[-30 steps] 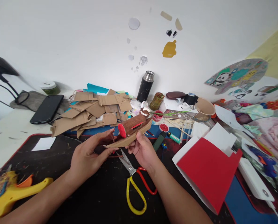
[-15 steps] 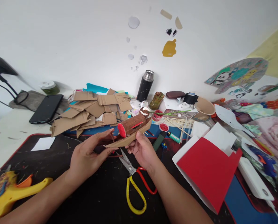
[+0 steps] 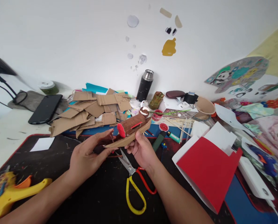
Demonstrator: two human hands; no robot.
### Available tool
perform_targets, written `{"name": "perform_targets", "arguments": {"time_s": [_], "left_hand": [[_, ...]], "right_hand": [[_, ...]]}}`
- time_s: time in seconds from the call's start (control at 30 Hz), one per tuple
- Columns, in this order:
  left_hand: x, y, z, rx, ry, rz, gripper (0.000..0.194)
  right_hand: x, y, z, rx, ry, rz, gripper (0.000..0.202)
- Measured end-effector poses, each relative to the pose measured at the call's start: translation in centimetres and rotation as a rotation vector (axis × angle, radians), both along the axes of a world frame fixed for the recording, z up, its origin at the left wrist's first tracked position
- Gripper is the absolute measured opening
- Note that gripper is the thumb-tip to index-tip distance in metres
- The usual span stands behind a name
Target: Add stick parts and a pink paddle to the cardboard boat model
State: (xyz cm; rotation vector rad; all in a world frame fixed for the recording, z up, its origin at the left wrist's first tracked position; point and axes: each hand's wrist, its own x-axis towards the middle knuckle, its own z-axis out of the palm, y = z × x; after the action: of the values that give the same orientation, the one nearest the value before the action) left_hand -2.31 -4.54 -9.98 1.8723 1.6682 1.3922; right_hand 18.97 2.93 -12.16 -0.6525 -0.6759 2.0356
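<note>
Between my hands, above the dark mat, is a small cardboard model boat (image 3: 133, 127) with a brown rounded cabin, a red end and a red-edged window. My right hand (image 3: 141, 151) is closed around the near side of its hull, thumb on top. At the boat's left tip, my left hand (image 3: 89, 154) pinches with thumb and fingers; the fingertips are partly hidden behind the hull. Just below the boat lie scissors (image 3: 131, 174) with one yellow and one red handle, blades slightly apart.
Cut cardboard pieces (image 3: 89, 112) are heaped behind my left hand. A black thermos (image 3: 145, 85) stands by the wall. At right lie a red sheet (image 3: 209, 171) and a white power strip (image 3: 255, 179). A yellow glue gun (image 3: 17, 193) rests at lower left; a green lighter (image 3: 173, 137) lies beyond my right hand.
Both hands and the boat hold nearly the same pose. The whole view has shifted very slightly; nothing was picked up or let go.
</note>
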Motion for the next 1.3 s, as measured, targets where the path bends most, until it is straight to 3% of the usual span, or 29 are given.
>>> {"name": "perform_targets", "arguments": {"time_s": [1.3], "left_hand": [[-0.25, 0.53, 0.08, 0.069, 0.148, -0.011, 0.058]], "right_hand": [[0.19, 0.1, 0.4, 0.011, -0.042, 0.007, 0.058]]}}
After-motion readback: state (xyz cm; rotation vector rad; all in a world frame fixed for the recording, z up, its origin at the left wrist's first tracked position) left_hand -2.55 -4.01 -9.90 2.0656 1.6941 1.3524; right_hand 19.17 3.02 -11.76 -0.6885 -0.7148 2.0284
